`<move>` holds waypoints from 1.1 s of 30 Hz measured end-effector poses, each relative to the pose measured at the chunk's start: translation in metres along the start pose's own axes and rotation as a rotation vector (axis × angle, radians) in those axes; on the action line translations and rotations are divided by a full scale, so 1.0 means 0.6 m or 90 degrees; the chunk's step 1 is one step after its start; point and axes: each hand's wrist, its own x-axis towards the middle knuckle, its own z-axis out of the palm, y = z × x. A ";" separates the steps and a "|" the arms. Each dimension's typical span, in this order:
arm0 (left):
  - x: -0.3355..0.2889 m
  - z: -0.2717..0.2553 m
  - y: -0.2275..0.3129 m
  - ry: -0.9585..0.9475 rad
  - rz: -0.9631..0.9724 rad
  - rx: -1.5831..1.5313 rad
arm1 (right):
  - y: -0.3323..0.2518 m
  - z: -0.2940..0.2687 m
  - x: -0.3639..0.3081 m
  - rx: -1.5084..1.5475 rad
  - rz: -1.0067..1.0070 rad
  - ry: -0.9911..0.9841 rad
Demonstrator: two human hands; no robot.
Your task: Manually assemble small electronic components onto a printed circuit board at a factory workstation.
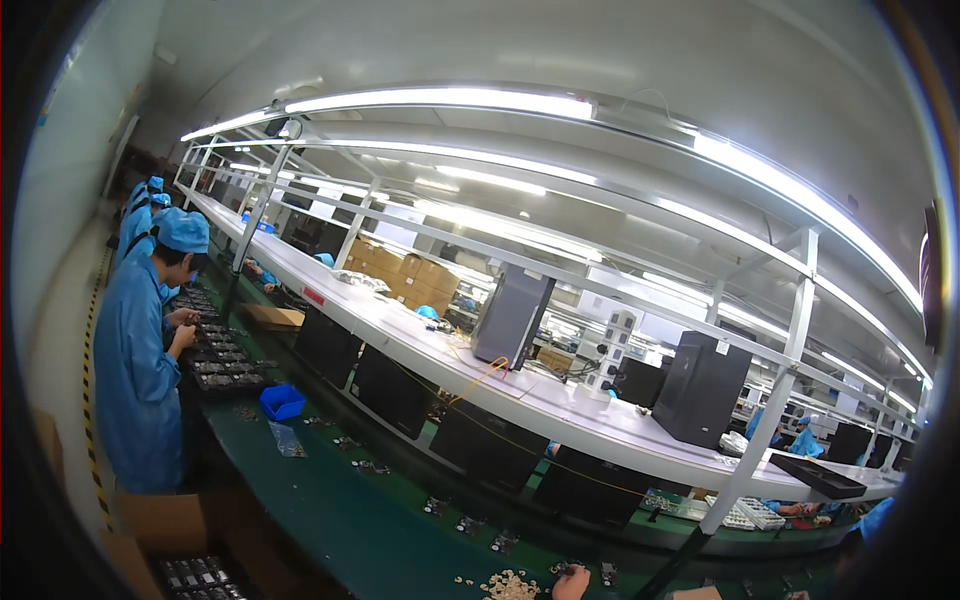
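At the bottom edge, my right hand (572, 583) shows only in part, its fingers closed at a small dark assembly (560, 568) low over the green work surface (400, 540). Most of that assembly is covered by the fingers. Just left of the hand lies a loose heap of small pale parts (511, 586). On its other side sits another small black-and-silver assembly (609, 574). Similar assemblies (505, 542) lie spaced out along the green surface. My left hand is out of view.
A co-worker in blue (140, 370) handles parts over black trays (225, 365) at the left. Nearby are a blue bin (282, 402), a clear bag (287, 440) and a cardboard box (165, 525). A white shelf (590, 420) with dark computer towers (703, 388) runs above the line.
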 end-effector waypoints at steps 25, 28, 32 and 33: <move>0.063 -0.006 -0.003 -0.012 0.013 -0.129 | -0.207 -0.381 -0.150 0.338 0.419 -0.528; 0.065 -0.011 0.002 -0.018 0.002 -0.144 | -0.196 -0.402 -0.146 0.344 0.446 -0.514; 0.070 -0.001 0.000 -0.032 -0.012 -0.169 | -0.187 -0.417 -0.144 0.341 0.474 -0.497; 0.064 0.002 0.000 -0.026 -0.023 -0.171 | -0.185 -0.413 -0.150 0.346 0.471 -0.494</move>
